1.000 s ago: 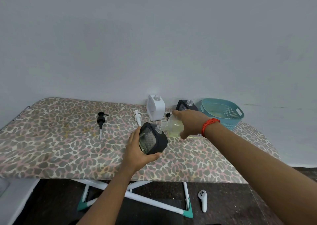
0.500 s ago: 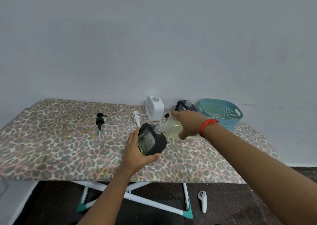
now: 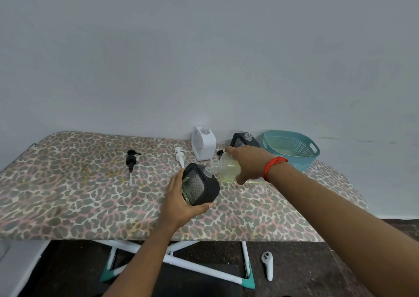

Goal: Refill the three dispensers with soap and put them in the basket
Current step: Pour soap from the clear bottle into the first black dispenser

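- White controller [image 3: 267,265] lies on the dark floor, just beside the white, teal-tipped legs [image 3: 199,266] of the ironing board.
- Left hand [image 3: 179,202] cups the near black dispenser [image 3: 201,186] from the side and below, fingers curled round it. It is tilted above the leopard-print board cover [image 3: 68,183], open neck up and to the right.
- Right hand [image 3: 249,163], with a red thread band [image 3: 273,164] at the wrist, is clamped on a clear refill bottle [image 3: 227,168] of pale yellow soap. The bottle is tipped sideways, its mouth at the dispenser's neck.
- Farther back on the cover lie a black pump [image 3: 131,159] and a white pump [image 3: 180,157], well apart.
- Behind them stand a white dispenser [image 3: 204,146] and a second black dispenser [image 3: 243,139], both uncapped.
- Teal basket [image 3: 305,160] sits at the far right, near the grey wall [image 3: 204,58].
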